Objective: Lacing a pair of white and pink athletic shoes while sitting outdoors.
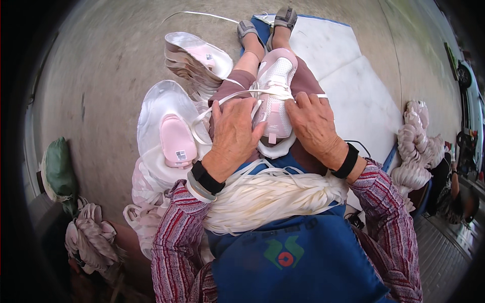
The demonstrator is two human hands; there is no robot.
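A pink and white shoe upper point(283, 68) lies across my thighs, its toe pointing away from me. White shoelace point(235, 94) runs over its eyelet area and loops off to the left. My left hand point(233, 132) is closed beside the upper's left edge, its bent fingers on the lace and its thumb near the tongue. Against the right edge, my right hand point(314, 125) has its fingers pinched together on the lace, and a short white length shows past its knuckles. A thick bundle of loose white laces point(278, 199) rests on my lap over a blue apron point(298, 260).
Stacked shoe uppers with pink insoles point(178, 139) stand at my left, with another stack point(194, 58) farther ahead. More bundled uppers point(417, 141) are at the right, near a white sheet point(353, 96). A green sack point(59, 171) sits far left. Another person point(454, 202) is at the right edge.
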